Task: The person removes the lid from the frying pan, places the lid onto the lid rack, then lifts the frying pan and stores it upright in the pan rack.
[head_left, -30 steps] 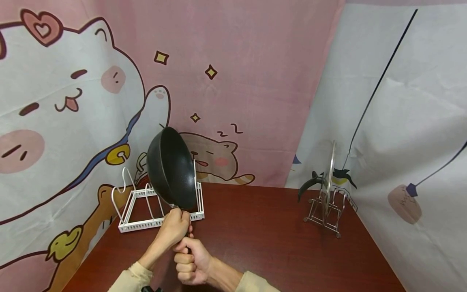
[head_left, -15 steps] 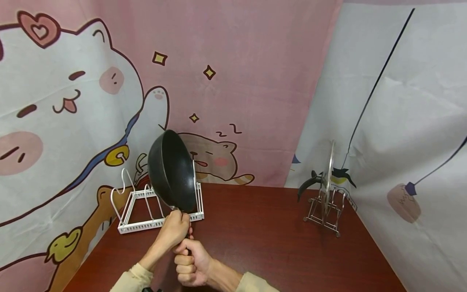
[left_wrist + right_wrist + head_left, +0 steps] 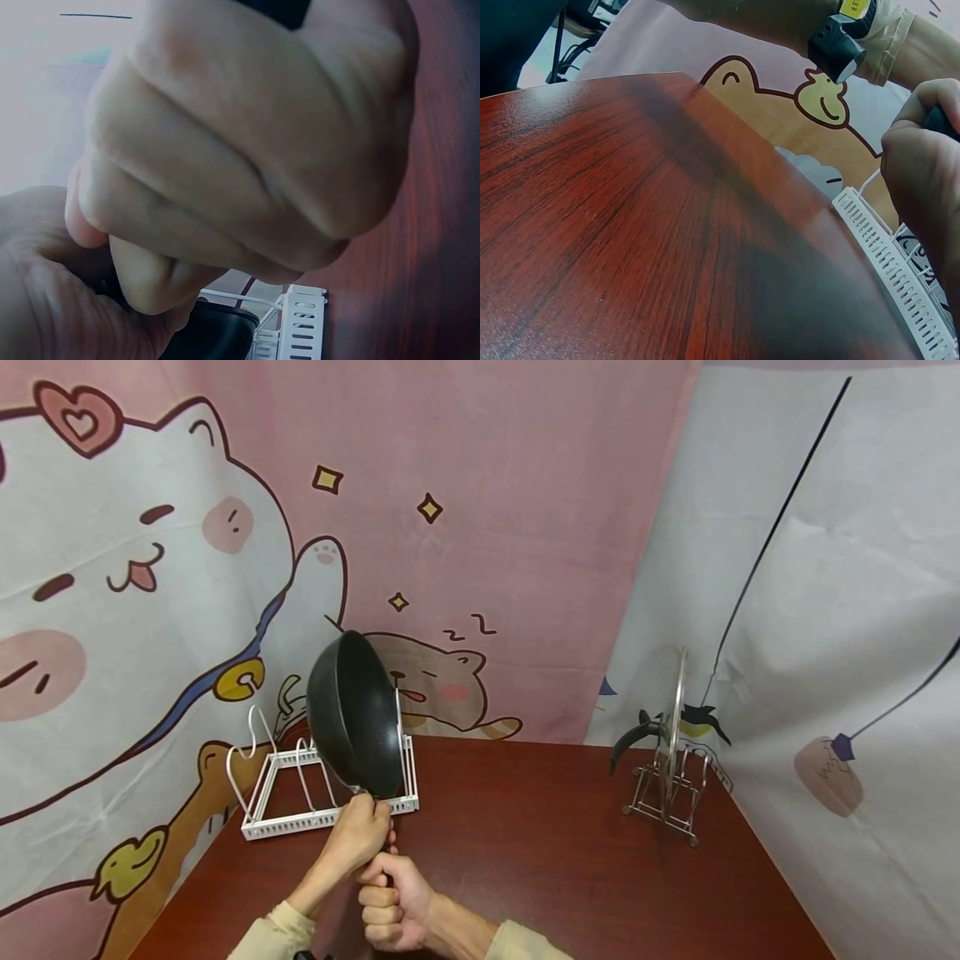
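Note:
In the head view, a black wok point(image 3: 363, 718) stands on its side, its hollow facing right. It overlaps the white rack point(image 3: 292, 820) on the table's left side. My left hand point(image 3: 360, 831) grips the handle close to the wok's body. Just below, my right hand point(image 3: 397, 902) is wrapped round the handle's end, thumb on top. Curled fingers point(image 3: 217, 157) fill the left wrist view, with the wok's dark rim point(image 3: 217, 326) and the rack's slotted side point(image 3: 303, 326) beneath them. Most of the handle is hidden inside both hands.
A wire rack point(image 3: 667, 806) on the table's right side holds an upright glass lid point(image 3: 675, 727) with a dark handle. White wire dividers point(image 3: 306, 772) rise from the left rack. Behind the reddish-brown table point(image 3: 525, 827) hangs a printed cloth point(image 3: 540, 543).
The wok has sunk slightly toward the white rack, and both hands have come down a little with it. Their grip on the handle looks the same.

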The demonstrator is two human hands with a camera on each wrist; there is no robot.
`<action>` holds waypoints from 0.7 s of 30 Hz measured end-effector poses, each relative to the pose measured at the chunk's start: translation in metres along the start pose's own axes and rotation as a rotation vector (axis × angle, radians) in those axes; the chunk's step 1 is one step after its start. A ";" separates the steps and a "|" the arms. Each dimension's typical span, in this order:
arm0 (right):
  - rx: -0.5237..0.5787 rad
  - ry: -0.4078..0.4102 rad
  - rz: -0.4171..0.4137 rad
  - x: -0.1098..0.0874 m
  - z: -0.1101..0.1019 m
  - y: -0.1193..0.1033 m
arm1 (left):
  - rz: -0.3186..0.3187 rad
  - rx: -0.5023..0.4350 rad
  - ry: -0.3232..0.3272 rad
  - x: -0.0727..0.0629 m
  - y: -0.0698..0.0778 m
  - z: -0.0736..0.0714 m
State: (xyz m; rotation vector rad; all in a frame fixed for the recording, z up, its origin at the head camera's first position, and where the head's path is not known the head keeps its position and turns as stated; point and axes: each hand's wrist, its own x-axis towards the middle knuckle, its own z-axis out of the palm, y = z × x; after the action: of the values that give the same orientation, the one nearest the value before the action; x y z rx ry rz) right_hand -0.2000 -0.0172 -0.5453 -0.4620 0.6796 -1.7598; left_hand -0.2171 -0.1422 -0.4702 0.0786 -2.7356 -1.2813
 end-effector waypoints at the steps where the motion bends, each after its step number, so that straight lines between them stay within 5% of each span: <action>1: -0.001 0.002 0.000 0.000 0.000 0.000 | -0.001 -0.006 -0.001 0.000 0.000 0.000; 21: 0.020 0.006 0.021 -0.001 -0.005 0.003 | -0.029 -0.034 -0.026 0.001 -0.005 0.007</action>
State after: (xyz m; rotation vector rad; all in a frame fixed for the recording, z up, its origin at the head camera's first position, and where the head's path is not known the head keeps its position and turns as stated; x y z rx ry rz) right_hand -0.2007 -0.0156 -0.5513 -0.4347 0.6683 -1.7473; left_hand -0.2193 -0.1402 -0.4788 0.0994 -2.7431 -1.3455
